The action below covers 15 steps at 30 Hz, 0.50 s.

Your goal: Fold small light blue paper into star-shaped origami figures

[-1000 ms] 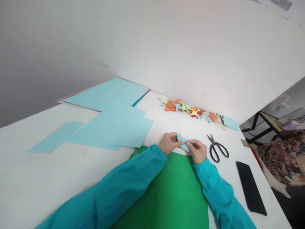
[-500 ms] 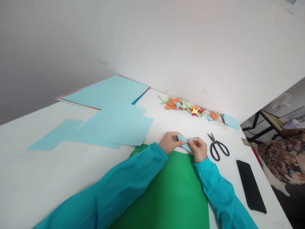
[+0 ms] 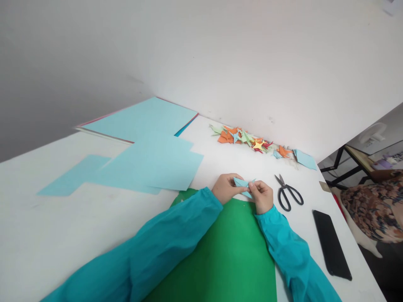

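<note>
At far left I log a blue piece (image 3: 67, 178) flat on the white table (image 3: 47, 235), its right end meeting the blue sheets (image 3: 163, 167), which overlap one another. Behind these I note a stack (image 3: 138, 121) of larger sheets by the wall (image 3: 195, 58), pale blue on top, with red and darker blue at the edges. Near centre, a green mat (image 3: 233, 251) shows between the forearms, both in teal sleeves (image 3: 170, 235).

Left grip (image 3: 225, 188): thumb and fingers pinching the left part of the paper (image 3: 240, 182). I record the paper as pale blue, folded, pointed at the corners, in front of the mat's far edge; whether it touches the table I cannot tell. Beyond it, a pile (image 3: 247, 138) of multicoloured folded shapes lines the wall.

Right grip (image 3: 262, 197): thumb and finger pinching the paper's right side. Farther right I have scissors (image 3: 282, 184), blades slightly apart; blue squares (image 3: 305, 159) behind them; then a black slab (image 3: 332, 244) and, past the table, patterned cloth (image 3: 371, 205).
</note>
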{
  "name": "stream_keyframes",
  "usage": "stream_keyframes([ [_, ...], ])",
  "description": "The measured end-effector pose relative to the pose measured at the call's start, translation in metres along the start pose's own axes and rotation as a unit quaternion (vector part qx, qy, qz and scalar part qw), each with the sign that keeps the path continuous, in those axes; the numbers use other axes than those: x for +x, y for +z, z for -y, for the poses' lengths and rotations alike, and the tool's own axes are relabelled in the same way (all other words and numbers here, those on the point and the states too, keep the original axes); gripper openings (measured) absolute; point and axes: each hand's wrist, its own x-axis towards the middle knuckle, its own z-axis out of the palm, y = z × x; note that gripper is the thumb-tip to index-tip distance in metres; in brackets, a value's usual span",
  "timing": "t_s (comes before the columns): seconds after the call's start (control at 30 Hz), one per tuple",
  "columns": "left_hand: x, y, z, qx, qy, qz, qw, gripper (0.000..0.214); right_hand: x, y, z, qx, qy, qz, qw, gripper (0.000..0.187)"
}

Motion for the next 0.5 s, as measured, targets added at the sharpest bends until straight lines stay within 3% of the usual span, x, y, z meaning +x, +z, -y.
stream_keyframes([
  [0.23,0.0001,-0.0009,0.0005,0.002,0.007,-0.006,1.000,0.023,0.0003,0.0026,0.0000,0.023,0.015,0.009,1.000,0.023],
  [0.5,0.0024,-0.0040,0.0002,-0.002,-0.008,0.011,1.000,0.026,0.0002,-0.0005,-0.0034,-0.051,-0.027,0.032,0.998,0.027],
])
